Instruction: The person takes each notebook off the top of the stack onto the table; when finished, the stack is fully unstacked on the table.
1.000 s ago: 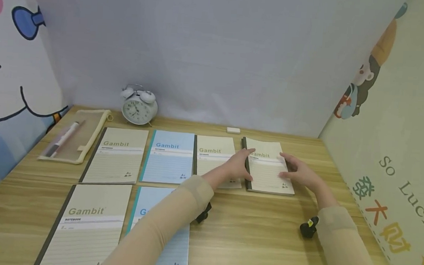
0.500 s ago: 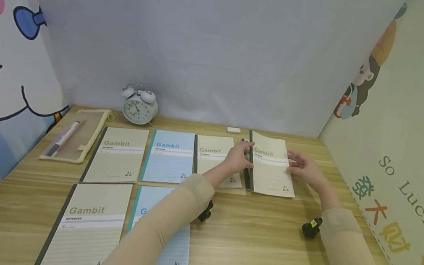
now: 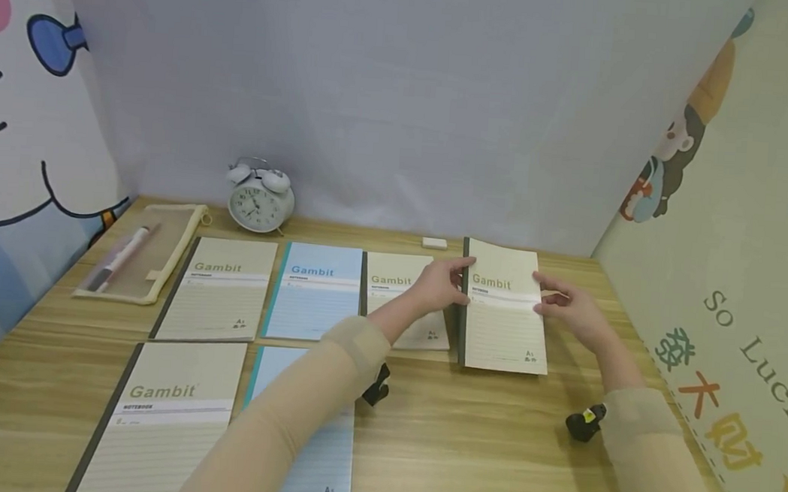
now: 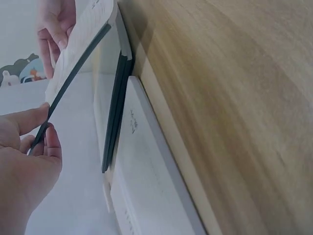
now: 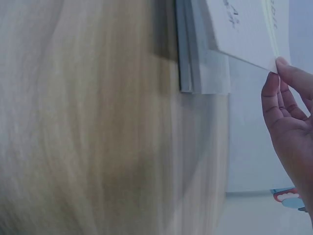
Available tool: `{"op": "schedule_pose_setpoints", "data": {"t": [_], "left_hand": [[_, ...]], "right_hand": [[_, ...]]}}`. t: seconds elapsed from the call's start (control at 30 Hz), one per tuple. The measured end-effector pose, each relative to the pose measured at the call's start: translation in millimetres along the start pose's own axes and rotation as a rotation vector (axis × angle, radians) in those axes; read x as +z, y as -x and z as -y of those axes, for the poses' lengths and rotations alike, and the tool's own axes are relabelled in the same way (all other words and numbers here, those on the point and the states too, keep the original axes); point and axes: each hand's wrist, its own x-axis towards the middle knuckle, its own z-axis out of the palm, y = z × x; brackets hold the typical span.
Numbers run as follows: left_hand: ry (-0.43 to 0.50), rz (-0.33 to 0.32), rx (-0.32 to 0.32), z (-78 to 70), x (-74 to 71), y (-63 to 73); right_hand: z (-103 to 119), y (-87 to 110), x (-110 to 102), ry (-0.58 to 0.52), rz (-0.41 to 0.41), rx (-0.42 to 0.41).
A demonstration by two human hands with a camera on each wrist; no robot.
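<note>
A cream Gambit notebook [image 3: 506,324] with a dark spine is raised at the right end of the back row, tilted up at its far edge. My left hand [image 3: 439,285] pinches its spine between thumb and fingers. On the opposite edge, my right hand [image 3: 576,313] pinches the cover and pages with thumb and fingertips, as the right wrist view also shows. Beneath it, a stack of dark-spined notebooks [image 4: 117,105] lies on the table, mostly hidden from the head view. Another cream notebook [image 3: 422,338] lies just left of the stack, partly covered by my left hand and forearm.
More cream notebooks [image 3: 218,295] and blue notebooks [image 3: 313,294] lie in two rows on the left. Behind them stand a white alarm clock [image 3: 259,204] and a mesh pencil pouch [image 3: 164,239]. A white eraser [image 3: 434,243] lies near the back wall.
Both hands have lifted the top cream notebook off the stack, tilting its far edge up. It has shifted slightly right, and the right hand has moved a little right with it.
</note>
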Motion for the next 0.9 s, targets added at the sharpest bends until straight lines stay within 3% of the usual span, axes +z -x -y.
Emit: {"op": "schedule_pose_setpoints", "data": {"t": [0.27, 0.47, 0.9], "left_hand": [[-0.077, 0.036, 0.024, -4.8, -13.9, 3.0], [-0.064, 0.079, 0.02, -4.5, -24.3, 7.4], [-0.071, 0.149, 0.095, -13.9, -49.8, 37.0]], "right_hand": [[15.7, 1.8, -0.5, -0.004, 0.02, -0.011], [26.7, 5.2, 1.0, -0.016, 0.061, -0.006], [54.7, 20.2, 7.9, -0.107, 0.147, -0.07]]}}
